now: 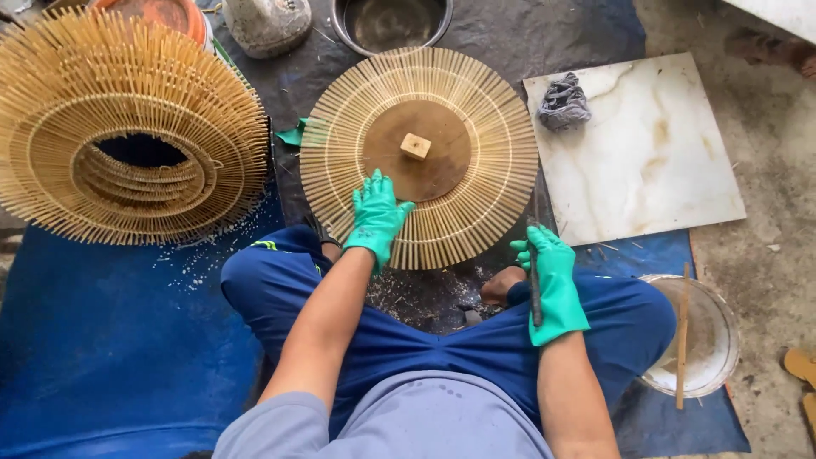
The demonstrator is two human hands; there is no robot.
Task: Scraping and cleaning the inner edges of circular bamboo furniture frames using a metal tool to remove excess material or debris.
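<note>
Head view, round bamboo-slat disc (476,195), left hand (376,217) fingers spread on it, right hand (552,285) seemingly pinching dark tool (535,285)

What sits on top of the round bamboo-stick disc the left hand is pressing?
On the round bamboo-stick disc lie a brown circular plate with a small wooden block at its centre, and the green-gloved left hand near the edge. The plate hides where the sticks meet.

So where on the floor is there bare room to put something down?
The white slab is bare apart from the grey rag at its corner. The blue mat below the stacked bamboo rings is open too. Around the round bamboo disc it is crowded.
</note>
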